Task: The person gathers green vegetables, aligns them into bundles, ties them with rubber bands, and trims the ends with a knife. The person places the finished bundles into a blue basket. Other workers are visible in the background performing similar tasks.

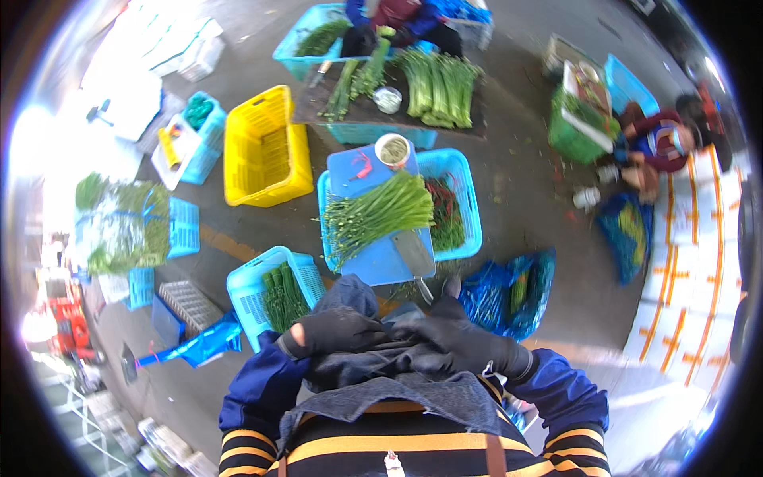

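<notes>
Both my hands wear black gloves and meet at my lap. My left hand (340, 331) and my right hand (459, 340) grip bunched folds of a dark denim apron (381, 361); the fingertips are partly lost in the cloth. Before my knees a blue cutting board (375, 268) rests across a light blue crate (475, 220). On the board lies a loose bundle of green flowering stalks (381, 211), its buds towards the left. A cleaver (414, 253) lies near the board's right edge, handle towards me. A white tub (393, 150) and red ties (360, 166) sit at the far end.
Left of the board stand a yellow crate (268, 149) and a light blue crate (238, 277) holding green bunches (283, 295). A blue plastic bag (486, 298) lies at right. Across from me, a person (396, 15) handles stalks at a dark board (357, 113). Another person (661, 140) sits at right.
</notes>
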